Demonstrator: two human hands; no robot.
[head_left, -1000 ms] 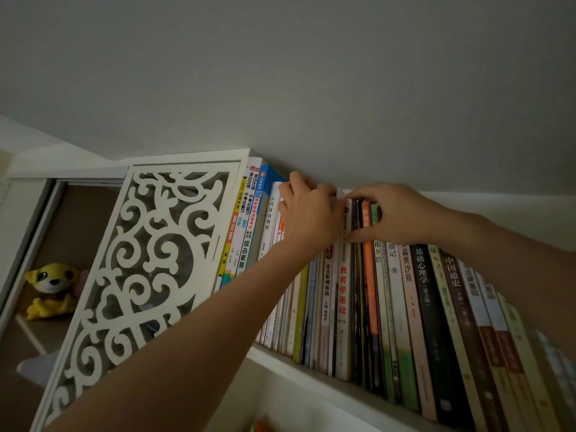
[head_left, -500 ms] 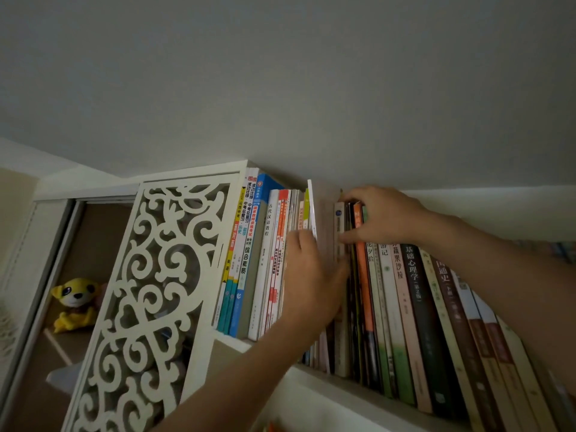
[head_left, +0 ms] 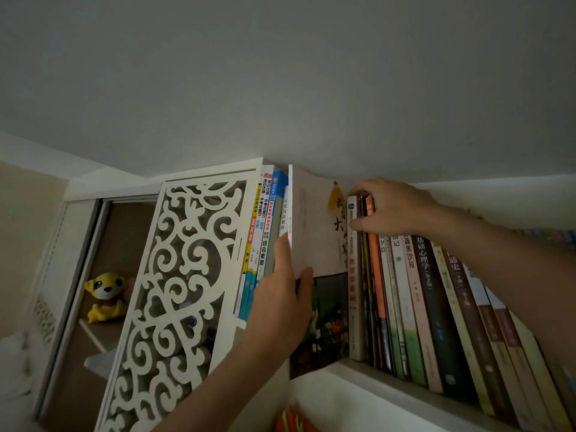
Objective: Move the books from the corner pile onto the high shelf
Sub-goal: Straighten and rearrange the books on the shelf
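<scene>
**Book going into the gap**

The high shelf (head_left: 389, 380) carries packed upright books (head_left: 430, 294); a white book (head_left: 314, 226) stands half-in near its left end, stiff, thin, likely light; left hand (head_left: 285, 304) pinches its lower spine; right hand (head_left: 396, 207) grips neighbouring tops.

Two hands (head_left: 282, 304), one yellow plush toy (head_left: 104, 296), many shelved books (head_left: 414, 294).

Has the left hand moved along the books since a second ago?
Yes. The left hand has dropped from the book tops beside the right hand to the lower spines, now gripping a white book.
</scene>
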